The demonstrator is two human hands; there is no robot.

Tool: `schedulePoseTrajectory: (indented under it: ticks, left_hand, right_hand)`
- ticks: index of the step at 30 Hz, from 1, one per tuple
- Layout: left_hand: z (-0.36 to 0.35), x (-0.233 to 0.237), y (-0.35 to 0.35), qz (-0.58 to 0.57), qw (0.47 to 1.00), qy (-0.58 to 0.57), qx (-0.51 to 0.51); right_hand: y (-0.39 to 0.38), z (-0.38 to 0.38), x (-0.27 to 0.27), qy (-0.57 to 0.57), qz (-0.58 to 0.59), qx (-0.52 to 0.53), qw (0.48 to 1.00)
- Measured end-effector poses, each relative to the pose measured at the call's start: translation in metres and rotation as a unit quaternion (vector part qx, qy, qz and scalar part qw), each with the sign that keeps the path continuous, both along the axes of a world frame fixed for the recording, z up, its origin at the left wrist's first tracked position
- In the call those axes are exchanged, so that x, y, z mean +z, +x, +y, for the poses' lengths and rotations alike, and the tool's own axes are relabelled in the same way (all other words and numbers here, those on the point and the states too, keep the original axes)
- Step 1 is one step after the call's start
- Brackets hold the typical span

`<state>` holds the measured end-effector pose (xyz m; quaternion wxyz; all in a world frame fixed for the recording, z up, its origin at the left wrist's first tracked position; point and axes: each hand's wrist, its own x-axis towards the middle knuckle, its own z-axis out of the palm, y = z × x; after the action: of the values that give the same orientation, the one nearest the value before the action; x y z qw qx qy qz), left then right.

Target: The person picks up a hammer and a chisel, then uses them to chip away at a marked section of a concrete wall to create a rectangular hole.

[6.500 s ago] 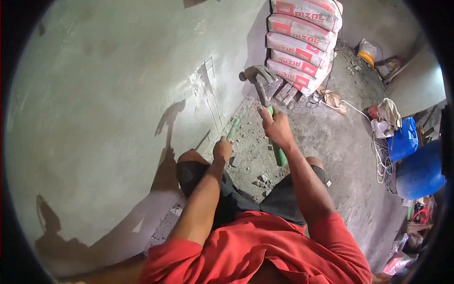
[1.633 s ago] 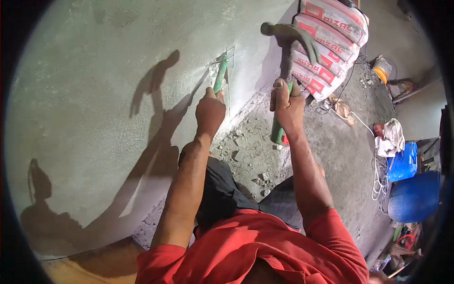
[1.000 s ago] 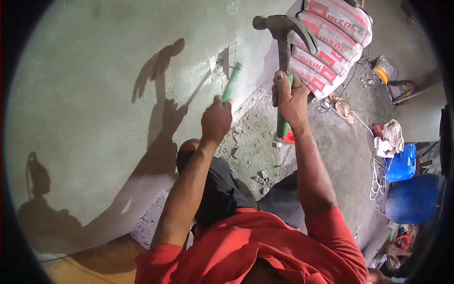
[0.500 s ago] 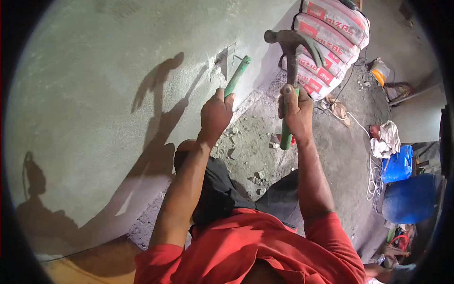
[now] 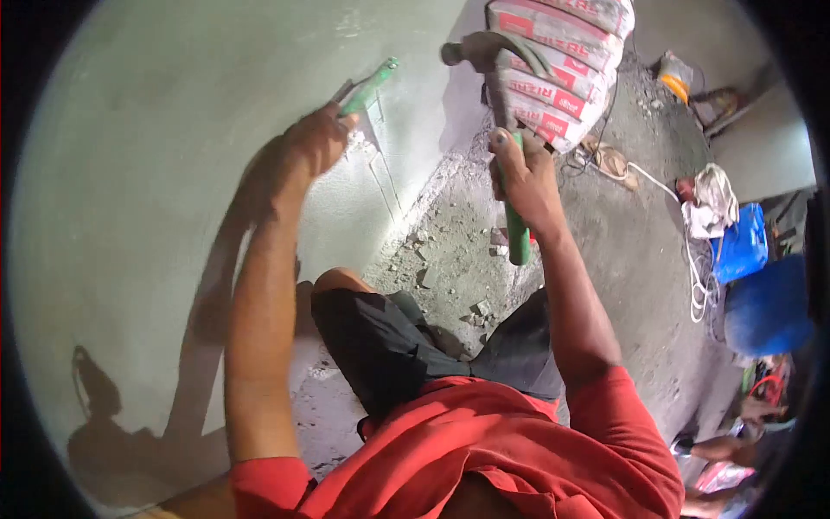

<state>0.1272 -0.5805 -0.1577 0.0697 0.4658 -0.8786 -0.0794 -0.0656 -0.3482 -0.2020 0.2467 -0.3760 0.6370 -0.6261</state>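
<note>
My left hand (image 5: 318,140) is closed on a green rod-like tool (image 5: 372,89), held close to the grey plastered wall (image 5: 156,173). Its other end is hidden by my hand. Just below and to the right of that hand, the wall has a chipped recess and scored lines (image 5: 380,173). My right hand (image 5: 526,180) grips the green handle of a claw hammer (image 5: 497,65), its head raised above the hand, away from the wall. Broken rubble (image 5: 441,251) lies on the floor beneath the hands.
Stacked red-and-white sacks (image 5: 553,78) stand ahead against the wall. At the right are a white cable (image 5: 692,285), a blue container (image 5: 742,244), a blue drum (image 5: 765,307) and a white cloth (image 5: 713,195). Another person's arm (image 5: 726,450) shows at the lower right.
My left hand has moved left and up with the green tool, nearer the wall. The view has shifted, and the hammer sits slightly further left. More of the other person shows.
</note>
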Motion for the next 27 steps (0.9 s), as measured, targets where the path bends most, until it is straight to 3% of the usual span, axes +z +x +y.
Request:
schedulePoseTrajectory:
  ticks: [1, 2, 3, 4, 5, 9, 14, 17, 20, 22, 23, 24, 26, 27]
  left_hand:
    - [-0.052, -0.020, 0.006, 0.131, 0.983, 0.126, -0.021]
    - [-0.082, -0.028, 0.008, 0.257, 0.933, 0.250, -0.038]
    - [-0.068, -0.010, -0.001, 0.248, 0.936, 0.247, -0.043]
    - [-0.040, 0.022, -0.012, 0.113, 0.986, 0.105, -0.056]
    - [-0.022, 0.046, -0.021, -0.025, 0.997, -0.041, -0.066]
    - [-0.021, 0.069, -0.035, -0.075, 0.996, 0.037, -0.041]
    - [-0.012, 0.067, -0.046, -0.113, 0.991, -0.038, -0.058]
    - [-0.012, 0.068, -0.045, -0.110, 0.984, -0.096, -0.103]
    - [-0.006, 0.073, -0.056, -0.141, 0.985, -0.079, -0.058]
    - [-0.020, 0.071, -0.058, -0.150, 0.982, -0.087, -0.074]
    - [-0.025, 0.067, -0.057, -0.160, 0.978, -0.093, -0.092]
    - [-0.026, 0.061, -0.055, -0.163, 0.977, -0.096, -0.095]
    - [-0.030, 0.054, -0.057, -0.154, 0.976, -0.143, -0.058]
    - [-0.027, 0.057, -0.059, -0.156, 0.976, -0.140, -0.058]
  right_hand:
    - [-0.002, -0.002, -0.004, 0.000, -0.005, 0.007, 1.000]
    - [-0.004, -0.005, -0.009, -0.001, -0.009, 0.016, 1.000]
    - [-0.006, -0.006, -0.014, -0.007, -0.008, 0.021, 1.000]
    - [-0.006, -0.006, -0.015, -0.012, -0.015, 0.015, 1.000]
    - [-0.007, -0.006, -0.016, -0.003, -0.032, 0.020, 0.999]
    - [-0.018, -0.003, -0.018, -0.004, -0.048, 0.024, 0.999]
    - [-0.031, -0.001, -0.005, -0.002, -0.034, 0.021, 0.999]
    - [-0.035, -0.014, 0.002, -0.058, -0.055, -0.014, 0.997]
    - [-0.021, -0.057, -0.014, -0.122, -0.079, -0.066, 0.987]
    - [-0.016, -0.108, -0.063, -0.073, 0.009, -0.066, 0.995]
    - [-0.022, -0.121, -0.071, 0.029, 0.089, -0.001, 0.996]
    - [-0.022, -0.114, -0.066, 0.026, 0.086, -0.004, 0.996]
    - [-0.030, -0.099, -0.041, 0.057, -0.038, 0.036, 0.997]
    - [-0.035, -0.093, -0.040, 0.017, -0.050, 0.039, 0.998]
